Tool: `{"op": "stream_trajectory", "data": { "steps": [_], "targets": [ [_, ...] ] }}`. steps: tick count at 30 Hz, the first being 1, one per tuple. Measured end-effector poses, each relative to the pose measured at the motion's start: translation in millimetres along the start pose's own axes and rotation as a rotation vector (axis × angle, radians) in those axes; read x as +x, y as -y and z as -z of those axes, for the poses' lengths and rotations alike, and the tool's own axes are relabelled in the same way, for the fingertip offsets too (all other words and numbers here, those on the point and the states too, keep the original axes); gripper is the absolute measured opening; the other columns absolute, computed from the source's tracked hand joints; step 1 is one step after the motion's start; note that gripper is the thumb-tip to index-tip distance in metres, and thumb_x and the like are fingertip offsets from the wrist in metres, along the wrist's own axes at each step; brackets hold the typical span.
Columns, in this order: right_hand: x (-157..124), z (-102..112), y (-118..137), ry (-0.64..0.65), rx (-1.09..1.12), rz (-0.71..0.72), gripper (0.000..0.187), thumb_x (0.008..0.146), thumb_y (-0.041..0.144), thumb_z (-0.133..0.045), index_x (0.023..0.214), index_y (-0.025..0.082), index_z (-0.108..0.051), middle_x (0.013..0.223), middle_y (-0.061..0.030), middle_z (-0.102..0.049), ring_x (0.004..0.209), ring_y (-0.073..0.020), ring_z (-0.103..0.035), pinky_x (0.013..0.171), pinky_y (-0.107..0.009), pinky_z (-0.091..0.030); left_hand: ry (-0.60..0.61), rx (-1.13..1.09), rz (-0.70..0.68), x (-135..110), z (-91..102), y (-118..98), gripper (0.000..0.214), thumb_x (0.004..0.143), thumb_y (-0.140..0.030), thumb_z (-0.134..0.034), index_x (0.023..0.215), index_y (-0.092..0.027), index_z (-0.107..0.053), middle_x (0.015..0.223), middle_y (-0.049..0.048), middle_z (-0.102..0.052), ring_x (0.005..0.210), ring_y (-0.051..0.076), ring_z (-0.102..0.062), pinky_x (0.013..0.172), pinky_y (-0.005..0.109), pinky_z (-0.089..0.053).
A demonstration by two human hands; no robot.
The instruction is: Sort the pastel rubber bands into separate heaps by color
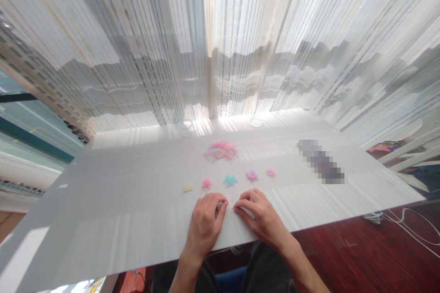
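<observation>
Forearms (187, 261): bare, reaching in from six o'clock.
Left hand (206, 219): curled; thumb and forefinger tips close together, any grip too small to tell.
Right hand (259, 215): curled likewise, tips near each other; hold cannot be told.
Piles (230, 180): beyond the hands, ten to two o'clock; tiny slivers in yellow, pink, blue, purple, pale pink.
Heap (222, 151): twelve o'clock, mixed pastel, spiky, loose.
Table (113, 201): white, smooth.
Curtain (172, 55): sheer, striped.

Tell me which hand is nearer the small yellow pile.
Left. The left hand is just right of and below the yellow pile in view; the right hand is farther right.
</observation>
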State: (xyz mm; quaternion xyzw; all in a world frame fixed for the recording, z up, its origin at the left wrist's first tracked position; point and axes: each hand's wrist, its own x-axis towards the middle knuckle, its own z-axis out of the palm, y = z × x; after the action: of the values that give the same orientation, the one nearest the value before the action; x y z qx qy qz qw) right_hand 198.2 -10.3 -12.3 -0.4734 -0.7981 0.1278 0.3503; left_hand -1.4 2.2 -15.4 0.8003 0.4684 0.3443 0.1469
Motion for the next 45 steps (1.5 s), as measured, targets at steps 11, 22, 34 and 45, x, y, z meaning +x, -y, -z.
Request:
{"op": "stream_trajectory", "data": {
  "steps": [11, 22, 34, 45],
  "targets": [
    [-1.9, 0.1, -1.8, -0.06, 0.108, -0.039, 0.015, 0.101, 0.024, -0.058, 0.113, 0.023, -0.067, 0.099, -0.0076, -0.067, 0.094, -0.0229, -0.066, 0.082, -0.037, -0.059, -0.005, -0.033, 0.009, -1.2, 2.1, -2.2, 0.021, 0.105, -0.029, -0.049, 0.098, -0.02, -0.067, 0.081, 0.0025, -0.071, 0.066, 0.016, -0.062, 0.067, 0.03, -0.048],
    [-1.8, 1.2, -0.3, -0.06, 0.127, -0.033, 0.016, 0.101, 0.02, -0.056, 0.104, 0.024, -0.071, 0.092, -0.0067, -0.068, 0.086, -0.0205, -0.068, 0.077, -0.033, -0.059, 0.038, -0.076, 0.009, -3.3, 1.4, -1.1, 0.018, 0.103, -0.03, -0.054, 0.1, -0.021, -0.07, 0.084, 0.0027, -0.073, 0.065, 0.015, -0.061, 0.067, 0.028, -0.051],
    [-1.3, 1.6, -0.2, -0.097, 0.137, -0.028, 0.016, 0.099, 0.018, -0.057, 0.103, 0.024, -0.072, 0.091, -0.0064, -0.069, 0.084, -0.0199, -0.069, 0.075, -0.032, -0.061, 0.02, -0.069, 0.007, -1.1, 3.2, -4.4, 0.018, 0.101, -0.029, -0.055, 0.099, -0.021, -0.071, 0.082, 0.0029, -0.074, 0.062, 0.014, -0.06, 0.064, 0.027, -0.051],
    [-2.4, 0.2, -1.5, -0.076, 0.154, -0.053, 0.014, 0.1, 0.021, -0.057, 0.101, 0.023, -0.071, 0.093, -0.0063, -0.068, 0.086, -0.0204, -0.068, 0.077, -0.033, -0.059, 0.043, -0.079, 0.029, -1.1, 3.2, -3.9, 0.019, 0.101, -0.03, -0.053, 0.097, -0.021, -0.07, 0.081, 0.0027, -0.072, 0.062, 0.014, -0.059, 0.064, 0.027, -0.05]
  ]
}}
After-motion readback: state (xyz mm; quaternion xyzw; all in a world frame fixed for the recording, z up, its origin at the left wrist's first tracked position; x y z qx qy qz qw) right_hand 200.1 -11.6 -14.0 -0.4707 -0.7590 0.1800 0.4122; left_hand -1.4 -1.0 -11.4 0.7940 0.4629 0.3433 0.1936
